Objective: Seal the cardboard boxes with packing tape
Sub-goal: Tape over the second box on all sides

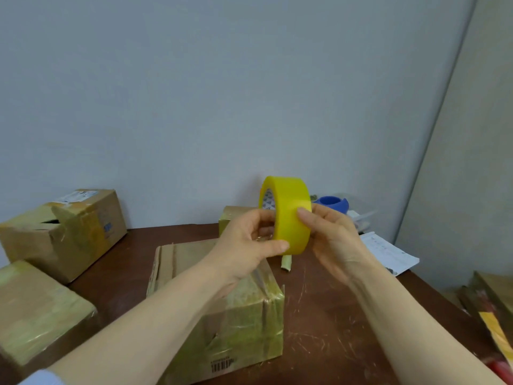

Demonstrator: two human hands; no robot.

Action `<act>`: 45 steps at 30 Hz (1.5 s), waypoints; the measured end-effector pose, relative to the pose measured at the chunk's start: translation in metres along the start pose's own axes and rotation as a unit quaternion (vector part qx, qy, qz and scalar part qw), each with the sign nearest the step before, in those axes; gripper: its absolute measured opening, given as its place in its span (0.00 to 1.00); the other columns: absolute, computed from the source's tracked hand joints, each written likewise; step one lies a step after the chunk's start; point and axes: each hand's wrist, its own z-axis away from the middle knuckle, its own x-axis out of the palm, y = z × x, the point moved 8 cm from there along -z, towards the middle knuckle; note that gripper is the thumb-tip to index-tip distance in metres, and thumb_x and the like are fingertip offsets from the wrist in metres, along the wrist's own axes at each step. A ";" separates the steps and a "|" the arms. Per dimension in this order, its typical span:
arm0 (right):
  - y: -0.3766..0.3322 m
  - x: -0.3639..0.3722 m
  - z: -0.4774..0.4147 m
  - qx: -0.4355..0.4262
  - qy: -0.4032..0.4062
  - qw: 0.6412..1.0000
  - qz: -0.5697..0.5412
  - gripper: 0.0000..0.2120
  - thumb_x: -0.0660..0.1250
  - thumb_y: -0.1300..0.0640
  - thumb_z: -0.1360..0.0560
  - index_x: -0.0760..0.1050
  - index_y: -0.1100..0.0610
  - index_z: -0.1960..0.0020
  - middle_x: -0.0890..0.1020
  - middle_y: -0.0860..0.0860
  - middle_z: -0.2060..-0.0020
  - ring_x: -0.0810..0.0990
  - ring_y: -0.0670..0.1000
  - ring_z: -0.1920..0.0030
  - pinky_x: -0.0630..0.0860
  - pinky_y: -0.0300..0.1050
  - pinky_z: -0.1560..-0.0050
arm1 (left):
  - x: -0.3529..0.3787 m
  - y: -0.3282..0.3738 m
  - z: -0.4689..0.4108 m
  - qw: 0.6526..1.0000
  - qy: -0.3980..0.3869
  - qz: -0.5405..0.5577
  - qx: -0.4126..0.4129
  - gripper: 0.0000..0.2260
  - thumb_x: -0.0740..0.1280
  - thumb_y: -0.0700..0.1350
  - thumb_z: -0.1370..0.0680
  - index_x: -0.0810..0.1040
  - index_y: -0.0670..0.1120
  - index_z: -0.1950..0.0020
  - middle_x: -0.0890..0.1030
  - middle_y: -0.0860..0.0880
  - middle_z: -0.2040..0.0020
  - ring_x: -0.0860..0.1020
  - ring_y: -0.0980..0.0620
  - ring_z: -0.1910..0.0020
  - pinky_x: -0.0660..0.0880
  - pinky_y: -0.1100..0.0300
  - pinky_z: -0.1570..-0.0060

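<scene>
Brown worktop (327, 315), taped box (222, 315) at front edge.
Left hand (249, 243) and right hand (330, 234) both grip yellow tape roll (288, 215), fingers curled round it.

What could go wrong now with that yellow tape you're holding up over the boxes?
1. The left hand and right hand hold the tape roll in the air. No loose end shows, so picking one free might tear a sliver.
2. If it slips, it could drop onto the middle box or roll off the table.
3. The back-left box gapes on top; taping without pressing its flaps down might leave a gap.
</scene>
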 end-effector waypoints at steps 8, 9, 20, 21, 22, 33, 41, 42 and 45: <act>0.004 0.009 0.009 -0.062 -0.026 0.988 0.139 0.21 0.74 0.63 0.40 0.77 0.60 0.47 0.85 0.50 0.57 0.83 0.48 0.55 0.79 0.38 0.55 | -0.015 -0.003 -0.015 0.969 0.073 0.220 -0.089 0.05 0.65 0.36 0.25 0.80 0.39 0.58 0.82 0.43 0.63 0.81 0.51 0.64 0.79 0.56 0.60; 0.003 0.009 0.009 -0.064 -0.029 0.987 0.147 0.22 0.75 0.63 0.40 0.76 0.60 0.47 0.85 0.50 0.57 0.83 0.48 0.54 0.79 0.38 0.54 | -0.014 -0.003 -0.016 0.969 0.066 0.219 -0.089 0.05 0.65 0.36 0.25 0.80 0.39 0.58 0.83 0.42 0.61 0.81 0.50 0.62 0.79 0.55 0.58; 0.006 0.014 0.009 -0.095 -0.029 0.978 0.186 0.20 0.76 0.59 0.40 0.77 0.58 0.49 0.85 0.53 0.55 0.83 0.55 0.52 0.80 0.46 0.51 | -0.014 -0.004 -0.013 0.968 0.062 0.234 -0.067 0.07 0.65 0.35 0.25 0.81 0.38 0.60 0.82 0.40 0.62 0.81 0.50 0.65 0.80 0.58 0.66; 0.006 0.014 0.010 -0.103 -0.030 0.973 0.202 0.19 0.77 0.60 0.40 0.77 0.57 0.51 0.84 0.54 0.56 0.82 0.57 0.52 0.79 0.50 0.49 | -0.016 -0.003 -0.015 0.966 0.071 0.238 -0.069 0.06 0.65 0.35 0.25 0.80 0.37 0.59 0.82 0.40 0.63 0.81 0.50 0.65 0.80 0.57 0.66; 0.006 0.014 0.010 -0.108 -0.030 0.971 0.210 0.18 0.77 0.61 0.40 0.77 0.56 0.52 0.84 0.54 0.56 0.81 0.58 0.52 0.78 0.52 0.48 | -0.017 -0.003 -0.017 0.966 0.075 0.239 -0.069 0.05 0.65 0.36 0.25 0.79 0.36 0.58 0.81 0.40 0.63 0.81 0.49 0.65 0.80 0.56 0.65; 0.002 0.026 0.009 -0.091 -0.051 0.978 0.182 0.21 0.76 0.59 0.38 0.77 0.55 0.47 0.85 0.52 0.52 0.83 0.52 0.49 0.79 0.44 0.49 | -0.016 -0.010 -0.014 0.972 0.063 0.221 -0.047 0.06 0.66 0.37 0.26 0.83 0.39 0.59 0.83 0.38 0.57 0.81 0.45 0.59 0.78 0.48 0.54; -0.006 0.027 0.014 -0.184 -0.019 0.895 0.406 0.14 0.76 0.62 0.33 0.74 0.55 0.53 0.78 0.49 0.60 0.76 0.50 0.56 0.75 0.47 0.53 | -0.019 0.005 -0.018 0.964 0.065 0.253 -0.044 0.06 0.66 0.37 0.27 0.78 0.34 0.55 0.83 0.39 0.60 0.82 0.46 0.61 0.80 0.54 0.65; -0.007 0.028 0.015 -0.195 -0.015 0.884 0.424 0.14 0.77 0.61 0.34 0.73 0.55 0.54 0.77 0.47 0.61 0.75 0.47 0.58 0.73 0.44 0.55 | -0.019 0.007 -0.018 0.964 0.065 0.253 -0.043 0.06 0.66 0.38 0.27 0.79 0.35 0.56 0.83 0.39 0.61 0.82 0.47 0.62 0.80 0.55 0.65; -0.009 0.033 0.015 -0.211 -0.020 0.864 0.458 0.15 0.77 0.61 0.34 0.74 0.56 0.53 0.76 0.44 0.61 0.74 0.44 0.59 0.73 0.41 0.57 | -0.021 0.007 -0.018 0.962 0.071 0.260 -0.045 0.06 0.67 0.38 0.27 0.79 0.35 0.55 0.83 0.39 0.60 0.83 0.46 0.62 0.81 0.53 0.64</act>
